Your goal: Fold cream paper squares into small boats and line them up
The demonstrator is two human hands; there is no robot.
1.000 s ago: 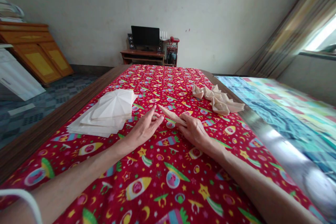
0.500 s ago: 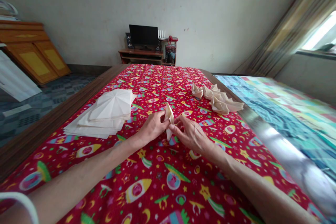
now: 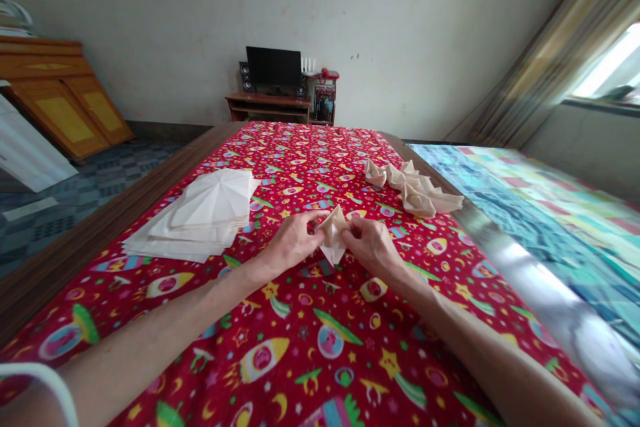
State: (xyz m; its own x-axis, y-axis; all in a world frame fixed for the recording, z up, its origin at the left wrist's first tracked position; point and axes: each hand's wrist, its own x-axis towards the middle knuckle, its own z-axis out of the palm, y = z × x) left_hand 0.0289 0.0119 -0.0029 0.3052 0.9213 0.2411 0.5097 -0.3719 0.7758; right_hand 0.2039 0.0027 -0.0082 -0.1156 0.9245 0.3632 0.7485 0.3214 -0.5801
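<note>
Between my hands is a cream folded paper piece (image 3: 333, 235), diamond-shaped with a pointed top and bottom, just above the red patterned cloth. My left hand (image 3: 296, 237) pinches its left edge between thumb and fingers. At the right edge, my right hand (image 3: 373, 244) grips it with thumb and curled fingers. To the left lies a stack of creased cream paper sheets (image 3: 213, 203), the top one marked with folds radiating from its middle. Several finished-looking folded paper pieces (image 3: 417, 200) sit in a cluster on the right.
A red cloth (image 3: 300, 353) with rockets and stars covers the table, whose brown wooden edge (image 3: 65, 283) shows at left. A bed with a checked sheet (image 3: 540, 213) adjoins the right side. Beyond the far end stand a desk (image 3: 267, 102) and monitor (image 3: 274, 67).
The folded paper has turned from nearly edge-on to face me, spreading wider. My right hand has shifted slightly right and its fingers have curled in. The stack and cluster stay put.
</note>
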